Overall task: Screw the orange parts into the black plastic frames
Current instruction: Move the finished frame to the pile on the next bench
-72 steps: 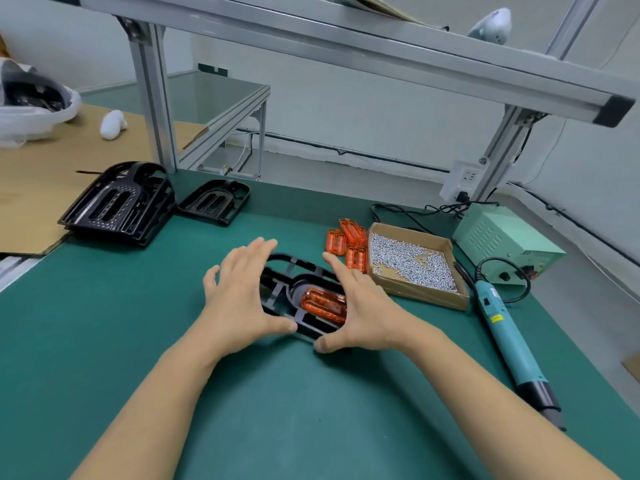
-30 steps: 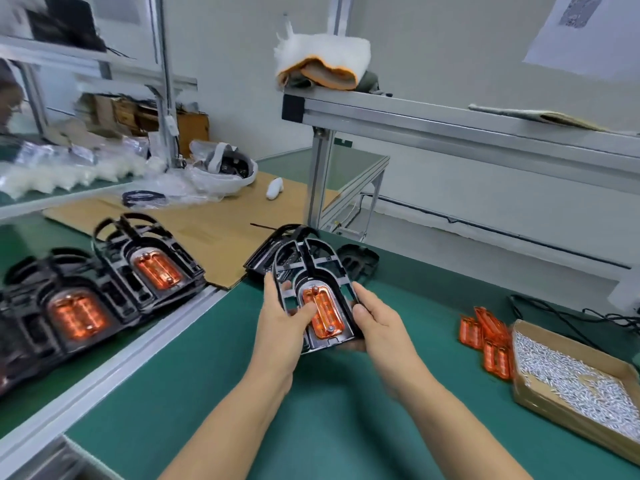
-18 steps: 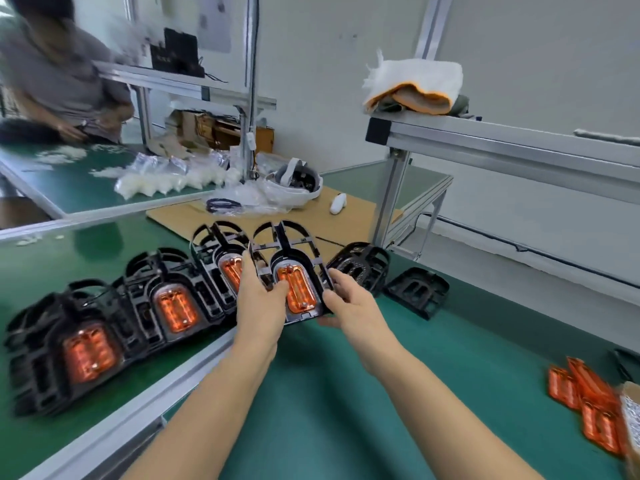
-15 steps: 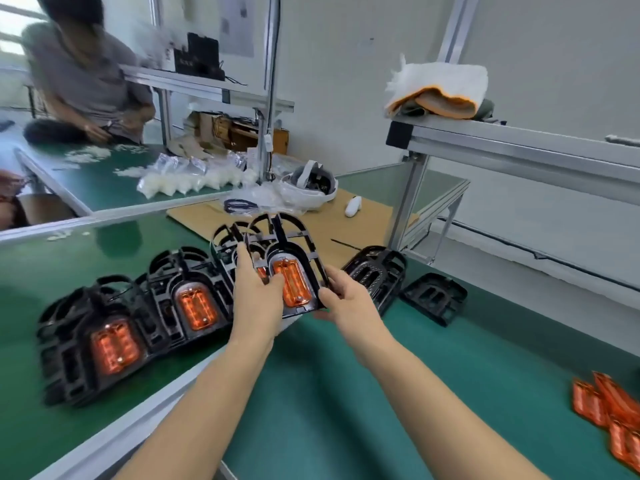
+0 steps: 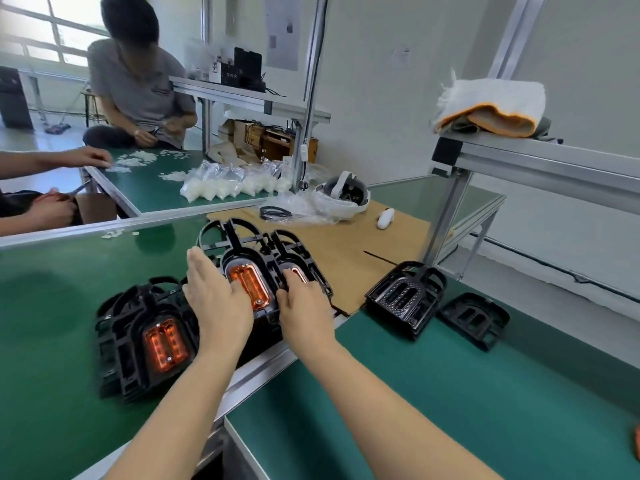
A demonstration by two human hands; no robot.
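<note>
Writing: sheets of paper [image 5: 282, 29] hang on the far wall, but their print is too small for me to read; I can make out no brand or label on any part.
Left hand: my left hand [image 5: 216, 299] lies flat, fingers straight and together, resting along the left side of the middle frame stack [image 5: 242, 258] and holding nothing.
Right hand: my right hand [image 5: 304, 306] rests on the right side of that stack, its fingers bent over the frame edge; whether they grip it I cannot tell.
Orange part: the orange part [image 5: 249, 284] seated in the top frame shows between my two hands, both of them touching the black plastic around it.
Right stack: another frame with an orange part [image 5: 296, 271] sits just beside the middle one, partly under my right fingertips.
Left stack: a third stack of frames [image 5: 138, 337] with its own orange insert [image 5: 166, 344] stands to the left of my left wrist, on the green table [image 5: 52, 306].
Empty frames: a pile of bare black frames [image 5: 403, 299] and a single one [image 5: 474, 318] lie well apart to my right, on the green bench [image 5: 450, 393].
Cardboard: a brown sheet [image 5: 346, 251] lies behind the stacks, carrying a white headset [image 5: 341, 195] and a white controller [image 5: 385, 218].
Shelf: folded white-and-orange cloth [image 5: 491, 109] sits on the aluminium shelf [image 5: 554, 168].
Others: a seated person [image 5: 138, 84] works at the far table among small white pieces [image 5: 221, 185].
</note>
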